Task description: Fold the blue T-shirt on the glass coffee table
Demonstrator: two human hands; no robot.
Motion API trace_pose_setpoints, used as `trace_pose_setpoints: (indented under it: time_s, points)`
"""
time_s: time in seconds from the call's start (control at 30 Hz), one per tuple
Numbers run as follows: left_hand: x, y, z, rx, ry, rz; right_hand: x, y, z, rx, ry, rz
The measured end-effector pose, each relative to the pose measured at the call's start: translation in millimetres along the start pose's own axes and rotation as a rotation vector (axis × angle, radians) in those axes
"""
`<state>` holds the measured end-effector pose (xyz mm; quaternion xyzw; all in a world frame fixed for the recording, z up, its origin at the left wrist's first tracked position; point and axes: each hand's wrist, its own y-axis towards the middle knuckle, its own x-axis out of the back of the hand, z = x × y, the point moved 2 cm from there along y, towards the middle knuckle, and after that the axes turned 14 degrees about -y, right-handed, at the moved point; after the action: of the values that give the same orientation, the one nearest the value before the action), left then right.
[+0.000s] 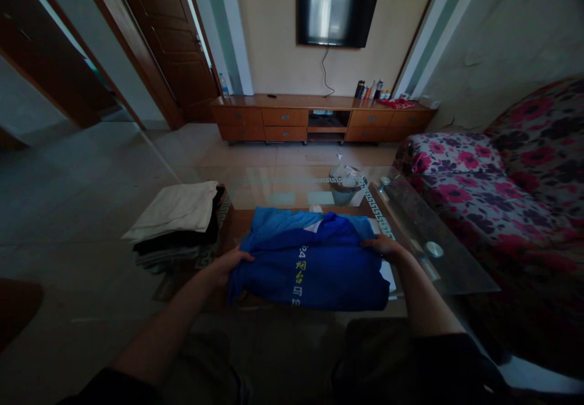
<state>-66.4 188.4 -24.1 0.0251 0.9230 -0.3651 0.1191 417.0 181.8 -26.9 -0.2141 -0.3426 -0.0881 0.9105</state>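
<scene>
A blue shirt [337,271] with white and yellow printed characters lies partly folded on the glass coffee table [456,271]. Its far part shows a lighter blue, and a small white label sits near the fold. My left hand [230,263] pinches the shirt's left edge, thumb on top. At the right edge, my right hand [384,247] grips the cloth with its fingers closed; some fingertips are hidden. To the left of my left hand rises a stack of folded clothes [171,213], white on top with black and grey below.
Beyond the table stands a wastebasket [344,193] with a bag in it. A low wooden TV cabinet [285,125] runs along the wall, bottles [365,90] on it, under a mounted television [338,10]. A flower-patterned sofa [469,192] borders the table's right side.
</scene>
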Motion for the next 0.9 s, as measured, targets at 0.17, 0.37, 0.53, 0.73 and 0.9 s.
trace_pose_setpoints:
  time_s: [0.17,0.37,0.53,0.73,0.9]
  points:
    - [16.8,26,9,-0.231,0.242,-0.172,-19,26,-6,-0.054,0.11,0.238]
    - [5.8,37,8,-0.385,0.489,-0.285,-11,54,3,0.017,-0.334,-0.17]
    - [-13.4,26,0,-0.504,0.88,-0.308,-14,57,1,-0.07,-0.574,-0.24]
    - [-71.0,51,-9,-0.815,1.047,0.008,-37,70,35,0.295,-0.599,-0.401]
    - [-95.5,84,-8,-0.808,0.833,0.096,-63,86,50,0.24,-0.534,-0.254]
